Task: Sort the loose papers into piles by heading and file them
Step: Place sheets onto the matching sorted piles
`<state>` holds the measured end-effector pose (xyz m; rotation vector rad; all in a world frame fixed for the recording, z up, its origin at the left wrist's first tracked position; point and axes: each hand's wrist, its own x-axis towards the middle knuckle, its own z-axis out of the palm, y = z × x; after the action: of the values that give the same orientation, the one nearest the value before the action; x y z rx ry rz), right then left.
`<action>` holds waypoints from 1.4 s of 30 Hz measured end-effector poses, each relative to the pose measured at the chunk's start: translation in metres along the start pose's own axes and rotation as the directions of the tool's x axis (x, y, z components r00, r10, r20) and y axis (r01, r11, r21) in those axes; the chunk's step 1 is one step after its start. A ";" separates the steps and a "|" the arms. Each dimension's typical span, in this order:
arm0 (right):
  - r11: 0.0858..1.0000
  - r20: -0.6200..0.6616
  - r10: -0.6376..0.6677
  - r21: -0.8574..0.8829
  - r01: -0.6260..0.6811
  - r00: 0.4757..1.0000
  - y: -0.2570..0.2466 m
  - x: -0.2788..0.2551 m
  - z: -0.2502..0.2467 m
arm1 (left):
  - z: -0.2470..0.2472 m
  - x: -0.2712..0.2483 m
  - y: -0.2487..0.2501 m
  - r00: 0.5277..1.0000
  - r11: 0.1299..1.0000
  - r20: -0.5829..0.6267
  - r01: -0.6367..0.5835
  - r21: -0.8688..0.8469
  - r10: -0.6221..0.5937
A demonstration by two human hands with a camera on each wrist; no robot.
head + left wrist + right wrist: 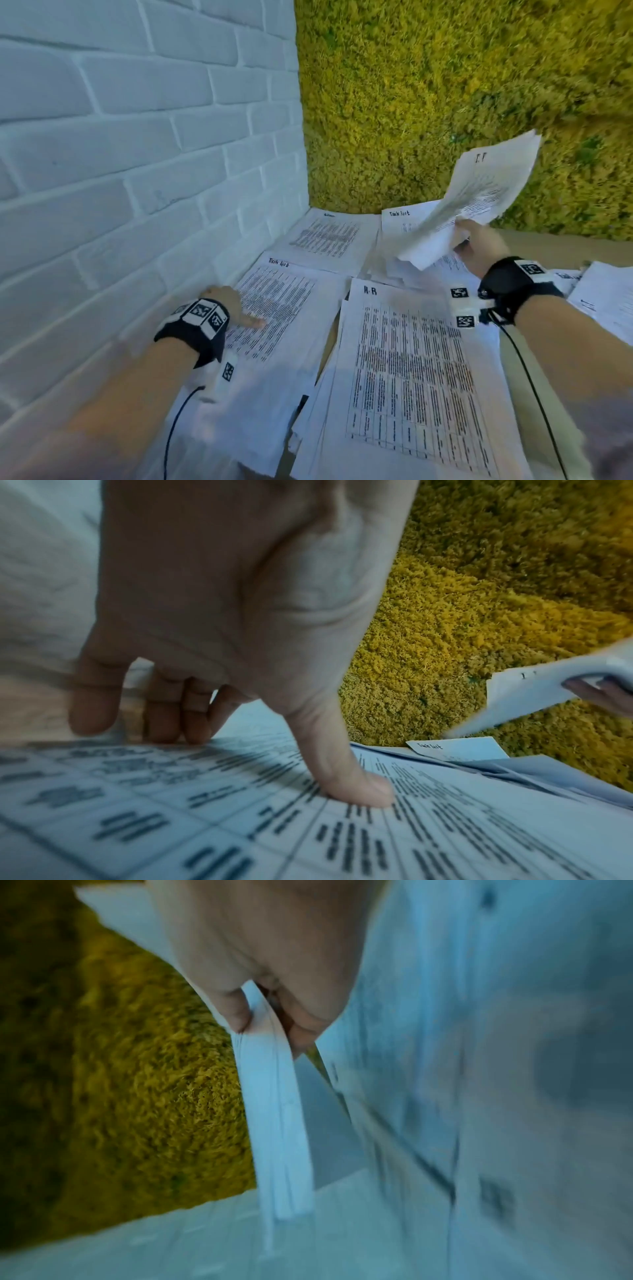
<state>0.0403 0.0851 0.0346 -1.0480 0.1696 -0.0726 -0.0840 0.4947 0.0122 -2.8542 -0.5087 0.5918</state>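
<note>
Right hand point(479, 245) pinches a raised sheaf of papers point(479, 195), evidently reading its heading. Left hand point(227, 303), thumb extended, fingers point(164, 718) lightly bent, pins the "Task list" pile point(274, 308).

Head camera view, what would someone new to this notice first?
Probably the sheaf of papers lifted in the right hand against the mossy yellow-green wall. Below it, printed sheets cover the desk, with the left hand thumb pressing the near Task List sheet beside the white brick wall.
</note>
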 end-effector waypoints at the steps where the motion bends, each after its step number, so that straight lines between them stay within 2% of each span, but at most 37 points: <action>1: 0.988 0.065 0.010 0.154 -0.020 0.998 0.007 -0.007 0.003 | 0.000 0.001 -0.001 1.000 1.000 -0.009 0.015 -0.015 -0.015; 3: 0.912 0.168 0.105 0.377 -0.163 0.980 0.023 -0.015 0.010 | 0.005 0.005 -0.004 1.000 1.000 -0.027 0.010 0.005 -0.010; 4: 0.888 0.195 0.150 0.404 -0.218 0.969 0.033 -0.019 0.016 | 0.006 0.003 -0.003 1.000 1.000 -0.015 0.009 0.000 -0.009; 6: 0.883 0.257 0.242 0.340 -0.322 0.936 0.054 -0.035 0.027 | 0.005 -0.002 0.005 0.995 0.999 -0.103 -0.007 -0.041 0.003; 8: 0.918 0.229 0.312 0.179 -0.355 0.922 0.076 -0.051 0.031 | 0.006 -0.012 0.014 0.973 0.985 -0.186 -0.156 -0.075 0.140; 10: 0.935 0.203 0.324 0.077 -0.345 0.924 0.096 -0.057 0.023 | 0.007 -0.023 0.026 0.946 0.940 -0.098 -0.320 -0.121 0.310; 12: 0.933 0.226 0.326 0.079 -0.351 0.918 0.098 -0.058 0.013 | 0.009 -0.037 0.038 0.923 0.922 0.068 -0.371 -0.106 0.379; 16: 0.916 0.172 0.382 0.057 -0.396 0.908 0.096 -0.049 0.000 | 0.017 -0.045 0.051 0.937 0.943 0.105 -0.334 -0.006 0.333; 21: 0.924 0.184 0.367 0.045 -0.381 0.912 0.095 -0.053 -0.001 | 0.015 -0.047 0.053 0.958 0.957 0.057 -0.273 -0.096 0.279; 25: 0.926 0.189 0.352 0.075 -0.371 0.917 0.097 -0.054 0.003 | 0.021 -0.054 0.058 0.968 0.968 0.070 -0.235 -0.088 0.242; 30: 0.928 0.230 0.348 0.051 -0.368 0.909 0.095 -0.058 0.005 | 0.027 -0.060 0.070 0.962 0.958 -0.015 -0.273 -0.085 0.273; 36: 0.931 0.222 0.338 0.063 -0.359 0.915 0.096 -0.059 0.004 | 0.015 -0.060 0.074 0.932 0.930 -0.044 -0.363 -0.057 0.360; 39: 0.925 0.234 0.347 0.074 -0.373 0.908 0.096 -0.059 0.003 | 0.002 -0.060 0.067 0.909 0.912 -0.133 -0.405 -0.069 0.394; 42: 0.916 0.239 0.354 0.105 -0.387 0.904 0.097 -0.058 0.001 | -0.032 -0.056 0.038 0.913 0.939 -0.279 -0.332 -0.084 0.298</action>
<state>-0.0185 0.1425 -0.0429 -0.8507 0.1615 0.3705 -0.1083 0.4360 0.0520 -3.0989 -0.0397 0.2199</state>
